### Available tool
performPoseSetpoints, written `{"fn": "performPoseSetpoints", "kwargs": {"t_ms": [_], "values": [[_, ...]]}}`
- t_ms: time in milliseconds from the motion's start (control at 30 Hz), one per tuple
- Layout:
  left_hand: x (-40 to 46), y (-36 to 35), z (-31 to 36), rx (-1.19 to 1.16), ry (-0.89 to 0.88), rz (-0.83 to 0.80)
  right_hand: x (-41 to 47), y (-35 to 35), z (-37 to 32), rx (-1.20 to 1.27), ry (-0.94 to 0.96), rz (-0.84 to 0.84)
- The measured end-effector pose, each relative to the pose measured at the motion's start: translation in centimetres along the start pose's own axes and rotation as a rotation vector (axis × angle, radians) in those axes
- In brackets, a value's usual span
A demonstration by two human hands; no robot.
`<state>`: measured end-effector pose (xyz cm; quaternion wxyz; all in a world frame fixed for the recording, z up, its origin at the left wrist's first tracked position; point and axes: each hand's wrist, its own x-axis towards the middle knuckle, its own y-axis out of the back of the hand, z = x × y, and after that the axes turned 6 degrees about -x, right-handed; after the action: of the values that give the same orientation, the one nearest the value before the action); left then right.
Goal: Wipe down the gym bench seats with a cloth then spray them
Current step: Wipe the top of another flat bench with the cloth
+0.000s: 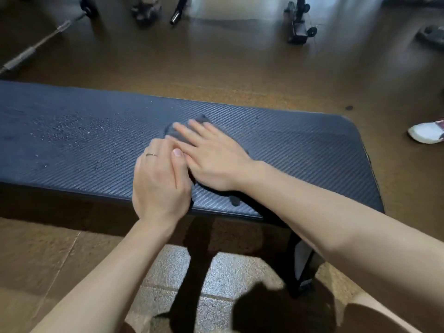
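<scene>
A long dark bench seat point(300, 150) with a ribbed texture runs across the view. A grey cloth point(179, 134) lies on its middle, mostly covered by my hands. My right hand point(213, 159) lies flat on the cloth with fingers spread, pressing it to the seat. My left hand point(159, 183), with a ring on one finger, rests beside it at the seat's near edge, fingers curled onto the cloth's left part. A corner of the cloth point(234, 200) pokes out under my right wrist. Small droplets or specks point(69, 131) dot the seat's left part.
The bench's black leg point(300, 265) stands below on a brown floor. A barbell point(33, 48) lies at far left. Dark gym equipment point(298, 22) stands at the back. A white shoe point(426, 133) shows at the right edge.
</scene>
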<state>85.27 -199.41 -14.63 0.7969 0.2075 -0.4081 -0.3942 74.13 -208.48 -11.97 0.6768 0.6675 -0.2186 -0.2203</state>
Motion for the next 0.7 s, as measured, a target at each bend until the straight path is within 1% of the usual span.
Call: {"fn": "performPoseSetpoints", "kwargs": {"t_ms": [67,133,267,333,433,533,600,700], "values": [[0.1,0.1,-0.1,-0.004,0.018,0.019,1.7,-0.2,-0.3,0.003,0.050,-0.019],[0.1,0.3,-0.2,-0.010,0.015,0.028,0.8,-0.6,1.7,-0.014,0.034,-0.005],[-0.1,0.1,-0.1,-0.025,0.007,0.026,-3.8,-0.8,9.4,0.018,-0.225,0.040],[-0.2,-0.2,-0.1,-0.020,-0.012,0.031,-5.7,-0.8,11.6,0.012,-0.316,0.042],[-0.1,-0.5,0.0,-0.007,-0.027,0.059,-3.3,-1.2,10.3,-0.062,-0.351,0.045],[-0.1,-0.6,-0.2,0.022,-0.057,0.060,4.1,-1.6,6.6,-0.111,-0.261,0.052],[-0.1,-0.6,-0.5,0.038,-0.065,0.055,9.3,-1.5,3.9,-0.102,-0.202,0.049],[0.1,-0.3,-0.6,0.059,-0.046,0.013,12.7,-0.9,2.1,-0.027,-0.157,0.016]]}}
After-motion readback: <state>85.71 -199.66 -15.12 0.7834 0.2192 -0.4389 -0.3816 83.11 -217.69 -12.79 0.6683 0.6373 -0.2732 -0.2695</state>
